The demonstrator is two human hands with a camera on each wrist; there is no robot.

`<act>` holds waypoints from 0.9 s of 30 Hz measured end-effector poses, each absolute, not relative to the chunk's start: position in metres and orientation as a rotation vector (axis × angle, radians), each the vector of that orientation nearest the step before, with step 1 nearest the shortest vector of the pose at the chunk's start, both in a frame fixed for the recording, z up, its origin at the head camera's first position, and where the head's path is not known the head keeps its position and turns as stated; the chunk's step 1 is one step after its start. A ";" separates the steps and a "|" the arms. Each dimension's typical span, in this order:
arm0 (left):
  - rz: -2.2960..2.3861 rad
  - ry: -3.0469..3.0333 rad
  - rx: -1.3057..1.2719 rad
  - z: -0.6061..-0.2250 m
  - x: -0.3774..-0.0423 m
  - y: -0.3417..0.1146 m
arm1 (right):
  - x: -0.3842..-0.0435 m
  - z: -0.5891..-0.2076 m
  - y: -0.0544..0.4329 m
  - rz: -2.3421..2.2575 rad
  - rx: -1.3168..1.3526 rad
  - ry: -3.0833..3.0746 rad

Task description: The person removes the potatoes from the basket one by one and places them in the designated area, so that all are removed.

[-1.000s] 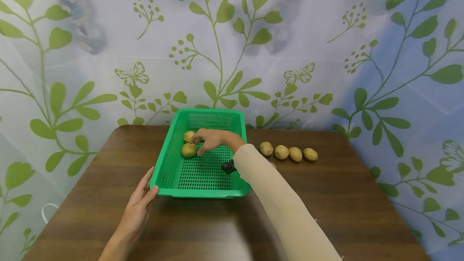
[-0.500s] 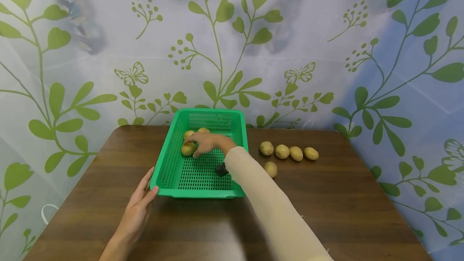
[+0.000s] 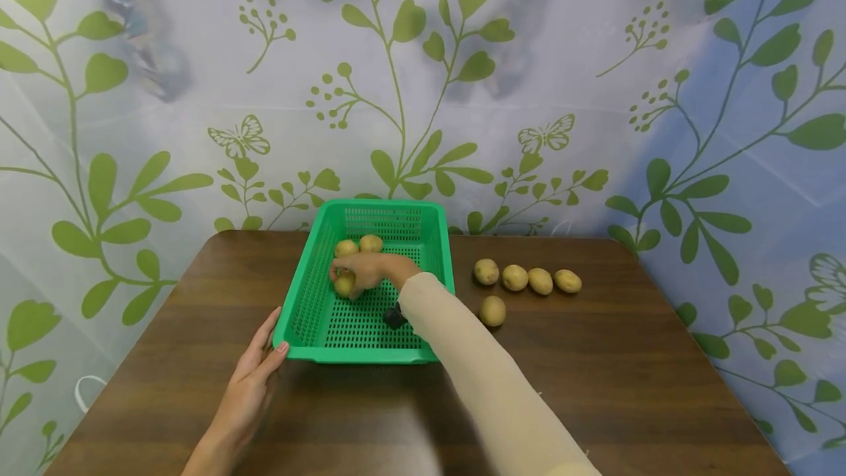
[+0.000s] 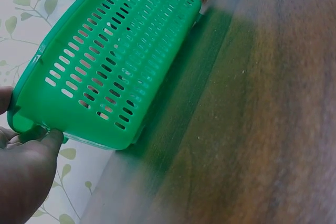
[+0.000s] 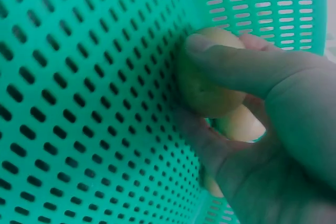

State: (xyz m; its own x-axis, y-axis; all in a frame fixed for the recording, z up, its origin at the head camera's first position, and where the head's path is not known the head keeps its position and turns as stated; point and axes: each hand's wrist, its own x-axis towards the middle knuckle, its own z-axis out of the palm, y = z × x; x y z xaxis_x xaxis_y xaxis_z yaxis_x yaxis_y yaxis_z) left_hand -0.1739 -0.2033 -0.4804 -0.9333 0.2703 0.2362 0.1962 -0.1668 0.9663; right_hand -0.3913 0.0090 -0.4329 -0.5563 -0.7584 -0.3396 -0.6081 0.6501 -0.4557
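Observation:
A green plastic basket with slotted walls sits on the wooden table. My left hand pinches its near left corner; in the left wrist view, thumb and fingers close round the rim. Inside the basket, my right hand grips a potato near the left wall. In the right wrist view the thumb lies over that potato and the fingers curl round its other side. Two more potatoes, one at the left and another beside it, lie behind the hand.
Right of the basket, several potatoes form a row on the table. A single potato lies nearer, close to the right sleeve. A leaf-patterned curtain hangs behind the table. A small black device is at the right wrist.
My right hand has come down and left onto the near potato and now grips it. The left hand keeps its hold on the basket corner.

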 end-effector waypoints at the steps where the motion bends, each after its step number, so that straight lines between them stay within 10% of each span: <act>1: 2.297 1.991 0.563 -0.480 -0.174 -0.203 | -0.391 -0.432 0.009 -0.375 -1.064 2.356; 27: 2.307 2.005 0.575 -0.483 -0.173 -0.204 | -0.385 -0.412 0.028 -0.481 -1.056 2.380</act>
State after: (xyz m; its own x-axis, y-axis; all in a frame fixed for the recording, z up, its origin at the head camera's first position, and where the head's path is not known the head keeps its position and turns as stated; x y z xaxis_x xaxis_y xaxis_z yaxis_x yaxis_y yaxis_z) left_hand -0.1728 -0.2037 -0.4829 -0.9311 0.2620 0.2537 0.2147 -0.1684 0.9621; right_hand -0.3848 0.0280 -0.4116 -0.5816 -0.7603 -0.2893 -0.5881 0.6387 -0.4961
